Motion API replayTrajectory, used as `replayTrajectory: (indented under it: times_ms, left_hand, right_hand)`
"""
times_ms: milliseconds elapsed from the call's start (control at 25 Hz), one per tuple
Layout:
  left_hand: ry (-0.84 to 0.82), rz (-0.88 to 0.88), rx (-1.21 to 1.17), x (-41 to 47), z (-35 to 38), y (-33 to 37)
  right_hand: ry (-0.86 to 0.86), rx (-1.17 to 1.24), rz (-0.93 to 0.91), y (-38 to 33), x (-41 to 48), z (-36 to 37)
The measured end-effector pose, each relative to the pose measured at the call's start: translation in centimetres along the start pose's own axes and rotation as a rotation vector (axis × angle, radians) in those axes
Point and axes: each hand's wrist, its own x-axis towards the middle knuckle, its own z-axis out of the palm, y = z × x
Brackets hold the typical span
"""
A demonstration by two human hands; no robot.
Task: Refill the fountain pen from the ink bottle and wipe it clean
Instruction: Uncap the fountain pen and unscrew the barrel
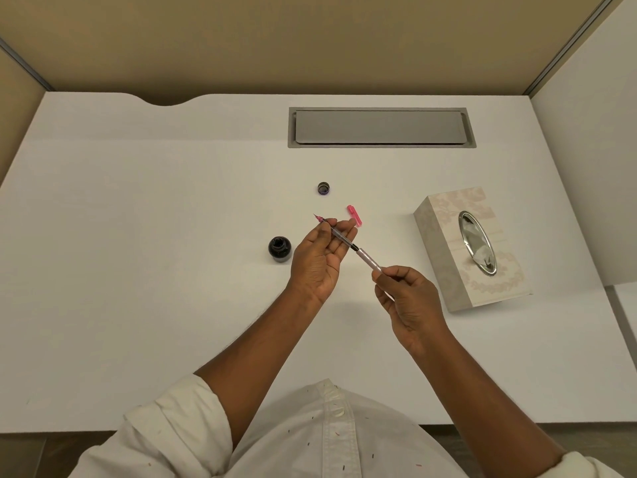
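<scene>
The slim fountain pen with a clear barrel, pink grip section and pale lilac rear part (344,241) is held in the air above the white table (138,270), slanting from its fine nib at upper left down to its rear end at lower right. It is judged to be light and stiff but delicate: the smooth plastic barrel may slip, the thin nib could be bent by a knock, and any ink on it would smear, so it is best taken hold of along the barrel and the rear end, well away from the tip. The left hand (319,260) is partly curled, palm turned up, with the front of the barrel pinched between thumb and fingertips just behind the pink section. The right hand (406,298) is closed in a light pinch on the rear end, as if that end were to be turned; whether it is being turned cannot be told. The small round dark glass ink bottle (279,249) stands open on the table just beside the left hand, apart from it. Its small dark round cap (323,188) lies farther back, and the translucent pink pen cap (355,215) lies just beyond the left fingertips. The pale patterned tissue box with an oval metal-rimmed opening (472,250) stands to the right, near the right hand, ready to be used for the wiping.
</scene>
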Motion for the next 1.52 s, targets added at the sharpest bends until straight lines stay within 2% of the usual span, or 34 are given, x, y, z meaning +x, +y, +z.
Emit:
replayTrajectory:
  times_ms: [360,440,640,760,1200,1520]
  left_hand:
    - [0.016,0.028,-0.026,0.7,-0.1,0.9]
    - [0.015,0.025,-0.027,0.7,-0.1,0.9]
    - [0.012,0.013,-0.02,0.5,0.0,0.8]
    - [0.014,0.011,-0.012,0.3,-0.1,0.9]
    - [0.026,0.004,0.013,0.5,-0.7,0.9]
    - [0.028,0.003,0.021,0.5,-0.9,1.1]
  right_hand:
    - [0.073,0.058,0.01,1.7,0.7,-3.5]
    - [0.122,-0.032,-0.033,2.7,1.5,-3.7]
    - [0.222,-0.471,-0.22,5.9,5.4,-2.1]
    - [0.246,-0.611,-0.277,7.7,7.9,-1.2]
    - [0.164,-0.837,-0.426,10.2,11.0,-0.9]
    - [0.194,-0.825,-0.424,10.9,11.6,-0.7]
